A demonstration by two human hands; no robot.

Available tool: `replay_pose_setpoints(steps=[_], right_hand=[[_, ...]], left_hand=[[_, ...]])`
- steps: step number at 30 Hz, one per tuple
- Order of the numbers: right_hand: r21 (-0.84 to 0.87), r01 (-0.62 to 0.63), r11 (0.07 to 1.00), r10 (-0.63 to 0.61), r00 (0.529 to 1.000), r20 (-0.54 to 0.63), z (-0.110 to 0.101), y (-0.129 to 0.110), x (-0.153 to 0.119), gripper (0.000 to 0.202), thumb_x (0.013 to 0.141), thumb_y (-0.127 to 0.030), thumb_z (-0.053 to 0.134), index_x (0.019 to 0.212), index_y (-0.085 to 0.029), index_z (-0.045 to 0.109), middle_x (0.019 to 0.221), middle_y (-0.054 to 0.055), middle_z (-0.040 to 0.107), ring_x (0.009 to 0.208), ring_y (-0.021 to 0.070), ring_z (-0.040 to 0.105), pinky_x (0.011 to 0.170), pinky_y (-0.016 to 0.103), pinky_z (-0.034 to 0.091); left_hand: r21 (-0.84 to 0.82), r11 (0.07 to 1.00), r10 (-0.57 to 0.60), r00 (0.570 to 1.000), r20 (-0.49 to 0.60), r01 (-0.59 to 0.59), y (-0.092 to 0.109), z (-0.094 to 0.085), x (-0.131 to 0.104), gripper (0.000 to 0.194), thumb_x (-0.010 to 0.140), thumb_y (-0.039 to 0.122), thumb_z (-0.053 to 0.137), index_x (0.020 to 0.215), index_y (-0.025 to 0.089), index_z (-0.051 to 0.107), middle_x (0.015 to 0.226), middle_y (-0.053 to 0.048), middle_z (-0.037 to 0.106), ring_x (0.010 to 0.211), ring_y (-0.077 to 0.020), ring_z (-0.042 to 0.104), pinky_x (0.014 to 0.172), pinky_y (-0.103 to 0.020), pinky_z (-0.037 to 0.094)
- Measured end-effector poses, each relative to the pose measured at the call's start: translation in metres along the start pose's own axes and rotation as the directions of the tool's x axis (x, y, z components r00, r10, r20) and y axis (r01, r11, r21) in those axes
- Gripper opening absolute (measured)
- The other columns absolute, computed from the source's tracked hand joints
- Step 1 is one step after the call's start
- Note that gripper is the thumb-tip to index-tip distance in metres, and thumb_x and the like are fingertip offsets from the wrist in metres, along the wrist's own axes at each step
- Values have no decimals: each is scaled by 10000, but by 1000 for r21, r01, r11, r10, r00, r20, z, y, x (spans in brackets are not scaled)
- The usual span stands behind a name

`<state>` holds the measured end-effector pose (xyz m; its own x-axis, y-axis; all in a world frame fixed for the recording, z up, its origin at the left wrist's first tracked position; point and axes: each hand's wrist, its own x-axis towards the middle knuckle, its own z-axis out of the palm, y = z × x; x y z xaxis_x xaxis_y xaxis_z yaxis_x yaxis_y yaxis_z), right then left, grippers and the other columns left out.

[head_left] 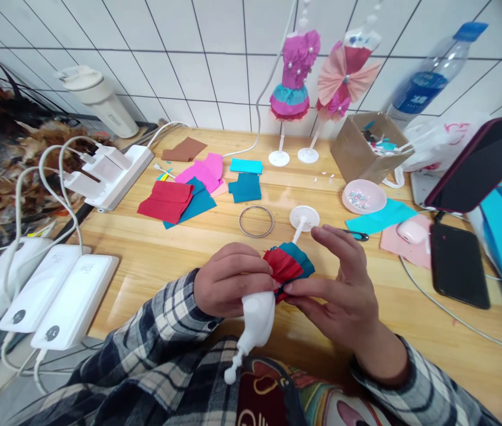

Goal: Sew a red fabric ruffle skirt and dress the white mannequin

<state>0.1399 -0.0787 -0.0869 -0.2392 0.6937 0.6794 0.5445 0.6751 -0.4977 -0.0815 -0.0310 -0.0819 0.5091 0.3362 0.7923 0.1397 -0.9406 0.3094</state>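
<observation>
Between my hands lies a small white dress form [258, 316], tilted, with its knobbed top toward my body and its round white base [304, 219] pointing away. A ruffled red and teal paper skirt [287, 263] wraps its lower end. My left hand [235, 278] is closed around the form at the waist, its fingertips on the red paper. With thumb and index finger, my right hand [337, 290] pinches the skirt's edge; its other fingers are raised and spread. The underside of the skirt is hidden.
Red [166, 200], pink and teal paper pieces lie beyond, near a metal ring [256, 221]. Two dressed forms [293, 83] stand at the wall. A bead bowl [363, 197], cardboard box [361, 148] and phone [459, 263] sit right; power banks [76, 302] and a power strip [120, 177] left.
</observation>
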Motion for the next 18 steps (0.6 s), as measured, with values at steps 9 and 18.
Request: replay_pose_setpoints(steps=[9, 18], right_hand=[[-288, 165, 943, -201, 974, -100, 1, -1, -9, 351, 714, -217, 829, 977, -416, 710, 1178, -29, 614, 1045, 224, 599, 1000, 474, 460], [-96, 66, 993, -67, 998, -12, -7, -9, 3, 202, 817, -172, 712, 883, -362, 737, 1051, 2, 627, 949, 207, 578, 959, 460, 469]], left_hand=[[-8, 1000, 15, 1000, 9, -14, 0, -1, -1, 125, 877, 256, 643, 943, 156, 678, 835, -65, 717, 798, -151, 673, 769, -266, 589], [-64, 996, 73, 996, 42, -70, -2, 1, -2, 136, 876, 238, 625, 958, 142, 675, 856, -83, 724, 836, -163, 673, 816, -283, 595]])
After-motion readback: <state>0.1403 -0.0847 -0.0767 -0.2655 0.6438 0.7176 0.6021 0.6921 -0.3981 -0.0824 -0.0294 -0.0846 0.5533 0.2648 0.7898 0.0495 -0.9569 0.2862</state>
